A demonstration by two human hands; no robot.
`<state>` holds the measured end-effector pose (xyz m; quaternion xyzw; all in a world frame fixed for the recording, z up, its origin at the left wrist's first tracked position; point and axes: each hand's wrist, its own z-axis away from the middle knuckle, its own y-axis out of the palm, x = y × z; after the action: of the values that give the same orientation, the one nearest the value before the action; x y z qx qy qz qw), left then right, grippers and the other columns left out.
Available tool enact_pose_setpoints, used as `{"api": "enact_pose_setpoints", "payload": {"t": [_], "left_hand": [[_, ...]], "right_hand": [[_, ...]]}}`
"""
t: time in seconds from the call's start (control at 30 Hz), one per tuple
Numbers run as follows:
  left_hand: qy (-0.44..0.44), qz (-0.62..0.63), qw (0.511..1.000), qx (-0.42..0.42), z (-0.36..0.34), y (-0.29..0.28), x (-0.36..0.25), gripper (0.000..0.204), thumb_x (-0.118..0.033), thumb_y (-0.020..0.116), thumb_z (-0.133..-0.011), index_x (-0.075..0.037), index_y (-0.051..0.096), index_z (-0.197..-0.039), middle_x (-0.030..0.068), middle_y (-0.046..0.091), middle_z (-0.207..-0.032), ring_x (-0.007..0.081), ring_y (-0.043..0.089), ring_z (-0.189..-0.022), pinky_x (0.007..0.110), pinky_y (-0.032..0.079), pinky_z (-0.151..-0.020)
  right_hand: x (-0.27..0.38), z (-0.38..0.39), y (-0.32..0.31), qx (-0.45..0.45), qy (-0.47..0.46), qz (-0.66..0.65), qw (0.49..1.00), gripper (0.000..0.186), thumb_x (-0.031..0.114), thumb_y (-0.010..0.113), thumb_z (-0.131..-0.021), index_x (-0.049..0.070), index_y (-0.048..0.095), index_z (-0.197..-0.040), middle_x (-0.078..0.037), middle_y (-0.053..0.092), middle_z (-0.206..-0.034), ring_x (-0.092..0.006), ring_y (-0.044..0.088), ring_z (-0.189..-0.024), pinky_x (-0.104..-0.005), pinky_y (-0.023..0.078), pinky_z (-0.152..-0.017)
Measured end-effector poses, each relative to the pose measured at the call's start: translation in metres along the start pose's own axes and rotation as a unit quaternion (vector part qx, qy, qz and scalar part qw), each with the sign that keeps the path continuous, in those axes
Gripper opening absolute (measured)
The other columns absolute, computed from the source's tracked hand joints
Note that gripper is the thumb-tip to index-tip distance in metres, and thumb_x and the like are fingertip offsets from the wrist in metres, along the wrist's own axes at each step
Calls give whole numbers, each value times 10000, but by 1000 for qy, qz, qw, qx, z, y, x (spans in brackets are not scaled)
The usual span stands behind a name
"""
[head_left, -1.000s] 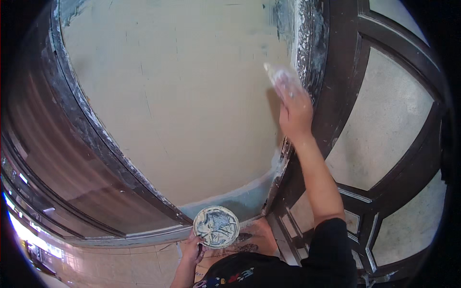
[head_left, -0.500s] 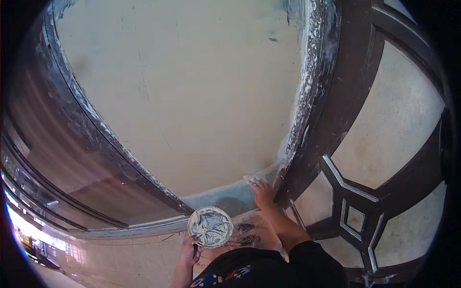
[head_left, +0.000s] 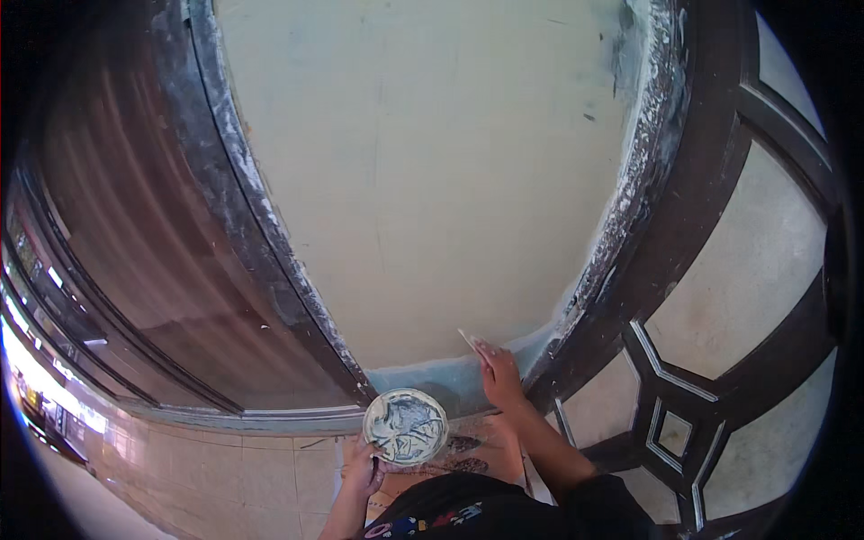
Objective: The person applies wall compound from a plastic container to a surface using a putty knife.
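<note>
Cream-coloured wall panel (head_left: 450, 198) fills the middle of the head view, above a blue-grey strip (head_left: 432, 376) at its foot. Dark frames smeared with white flank it: the left frame (head_left: 261, 198) borders brown boards (head_left: 171, 288), and the right frame (head_left: 637, 171) stands beside a panelled door (head_left: 693, 243). Pale floor tiles (head_left: 216, 468) and an orange-brown sheet (head_left: 508, 441) lie below.

Near the wall's foot, the left hand (head_left: 362, 470) grips a round dish (head_left: 405, 391) at its near left edge, thumb over the rim. Inside is creamy, dark-streaked paste (head_left: 407, 432), ridged and probably soft and sticky. The dish looks light enough for one hand, though a smeared rim could be slippery; the near edge, supported from underneath, seems the best hold.

To its right, the right hand (head_left: 502, 373) is closed narrowly around a thin, pale flat tool (head_left: 467, 339) in front of the panel's lower part; whether its tip touches cannot be told. The tool is likely light and fairly stiff, best pinched behind its working edge.
</note>
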<state>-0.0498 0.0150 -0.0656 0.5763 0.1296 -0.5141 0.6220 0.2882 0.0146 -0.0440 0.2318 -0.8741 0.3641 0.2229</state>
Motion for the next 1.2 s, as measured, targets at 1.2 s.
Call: {"api": "enact_pose_setpoints", "payload": {"t": [1.2], "left_hand": [[14,-16,999,49,-7,-20,-84,680,-48,490,-770,-85,330,-1430,173,520,-1307,341,644,-1033,463,619,-728]], "right_hand": [[112,-7,45,-5,346,-563,750,347,199,558,-989,51,516,-1300,-58,596,-1180,-167,592,-1027,-334,531,-814]]}}
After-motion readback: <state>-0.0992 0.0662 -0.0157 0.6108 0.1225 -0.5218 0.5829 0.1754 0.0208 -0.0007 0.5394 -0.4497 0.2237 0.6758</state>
